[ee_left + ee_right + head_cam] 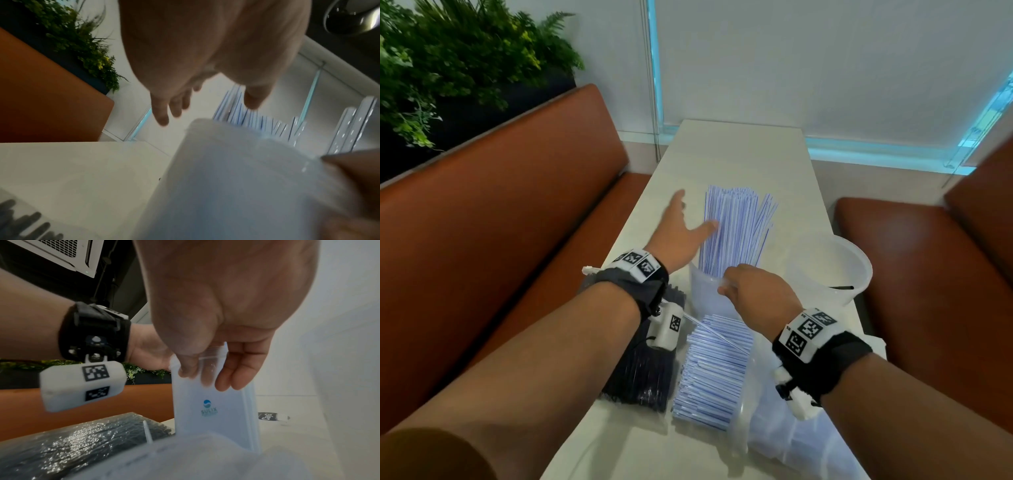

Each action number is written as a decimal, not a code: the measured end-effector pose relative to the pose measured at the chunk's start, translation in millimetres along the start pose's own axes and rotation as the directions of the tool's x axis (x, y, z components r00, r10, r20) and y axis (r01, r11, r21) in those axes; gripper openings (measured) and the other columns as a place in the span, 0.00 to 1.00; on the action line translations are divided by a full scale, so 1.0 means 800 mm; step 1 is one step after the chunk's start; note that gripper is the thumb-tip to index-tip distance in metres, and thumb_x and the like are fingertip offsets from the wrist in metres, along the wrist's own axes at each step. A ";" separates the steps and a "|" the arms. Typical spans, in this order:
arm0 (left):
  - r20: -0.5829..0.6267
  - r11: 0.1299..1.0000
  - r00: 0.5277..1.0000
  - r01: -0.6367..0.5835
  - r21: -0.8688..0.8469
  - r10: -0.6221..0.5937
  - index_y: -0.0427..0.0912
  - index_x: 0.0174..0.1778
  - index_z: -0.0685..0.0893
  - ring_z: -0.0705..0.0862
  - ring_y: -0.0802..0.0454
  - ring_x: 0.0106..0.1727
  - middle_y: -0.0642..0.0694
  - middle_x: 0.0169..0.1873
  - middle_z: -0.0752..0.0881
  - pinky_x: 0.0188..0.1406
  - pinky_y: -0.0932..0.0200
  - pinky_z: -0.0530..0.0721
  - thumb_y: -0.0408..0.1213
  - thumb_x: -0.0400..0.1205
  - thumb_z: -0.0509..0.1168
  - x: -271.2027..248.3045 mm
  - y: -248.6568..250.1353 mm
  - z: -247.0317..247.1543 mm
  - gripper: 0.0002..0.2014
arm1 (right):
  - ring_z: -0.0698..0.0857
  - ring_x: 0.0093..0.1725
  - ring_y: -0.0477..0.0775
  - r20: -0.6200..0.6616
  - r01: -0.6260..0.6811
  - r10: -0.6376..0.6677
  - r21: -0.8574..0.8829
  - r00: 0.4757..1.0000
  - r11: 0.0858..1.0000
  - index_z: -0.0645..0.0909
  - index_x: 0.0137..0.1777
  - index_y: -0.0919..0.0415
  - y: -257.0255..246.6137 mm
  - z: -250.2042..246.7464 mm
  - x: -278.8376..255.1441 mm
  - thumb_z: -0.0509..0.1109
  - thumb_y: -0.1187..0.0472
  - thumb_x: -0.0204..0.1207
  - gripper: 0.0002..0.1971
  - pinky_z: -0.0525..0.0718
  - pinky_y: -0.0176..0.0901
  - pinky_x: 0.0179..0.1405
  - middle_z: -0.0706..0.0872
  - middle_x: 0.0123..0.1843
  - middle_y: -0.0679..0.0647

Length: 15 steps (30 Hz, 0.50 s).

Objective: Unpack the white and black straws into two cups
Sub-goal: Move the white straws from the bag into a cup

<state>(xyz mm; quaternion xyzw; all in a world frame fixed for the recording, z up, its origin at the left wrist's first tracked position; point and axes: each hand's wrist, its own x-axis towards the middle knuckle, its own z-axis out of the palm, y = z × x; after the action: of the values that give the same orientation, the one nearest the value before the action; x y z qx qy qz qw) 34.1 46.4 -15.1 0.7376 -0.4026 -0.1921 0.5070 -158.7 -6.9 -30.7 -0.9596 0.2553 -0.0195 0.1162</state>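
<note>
Gripping the cup (705, 291) rim, right hand (756, 291); left hand (681, 233) spread

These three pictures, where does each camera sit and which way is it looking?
Head: worn on the head, looking forward and down at the table; both forearms show, with the left hand and right hand.
Left wrist: looks along the open left hand at the white straws.
Right wrist: looks along the right hand pinching the cup rim.
All three show that cup.
</note>
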 end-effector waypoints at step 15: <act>0.653 0.349 0.757 -0.614 0.708 0.006 0.46 0.69 0.77 0.86 0.43 0.55 0.46 0.59 0.81 0.42 0.48 0.83 0.32 0.85 0.61 -0.134 -0.056 0.005 0.16 | 0.78 0.35 0.50 0.105 -0.474 0.489 -0.138 0.866 0.869 0.71 0.43 0.53 0.021 0.021 -0.083 0.55 0.20 0.71 0.32 0.71 0.46 0.33 0.78 0.35 0.43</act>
<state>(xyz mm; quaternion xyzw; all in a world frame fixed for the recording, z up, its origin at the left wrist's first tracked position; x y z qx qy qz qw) -15.4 135.9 -70.6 0.7033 -0.7053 -0.0409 -0.0793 -223.0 15.3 -49.2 -0.8693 0.4790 0.0896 0.0827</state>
